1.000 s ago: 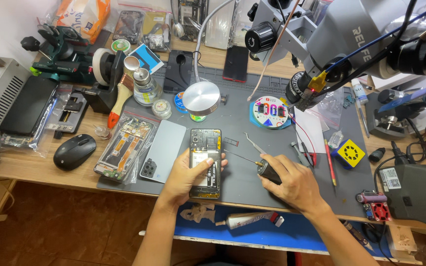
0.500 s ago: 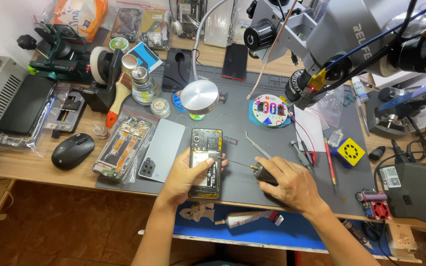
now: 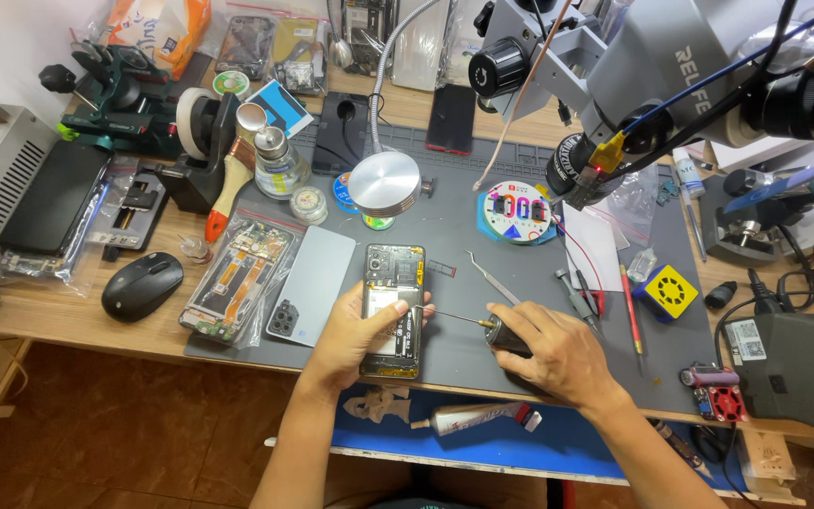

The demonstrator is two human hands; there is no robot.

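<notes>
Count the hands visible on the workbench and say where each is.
2. The left hand rests on the opened phone; the right hand holds a screwdriver pointed at it. None appear hidden.

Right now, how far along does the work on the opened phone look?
Done: the back cover is off and lies beside the phone, whose inner boards are exposed. In hand: the left hand steadies the phone while the right hand holds a screwdriver with its tip at the phone's edge. Left: the phone is open, cover not refitted.
</notes>
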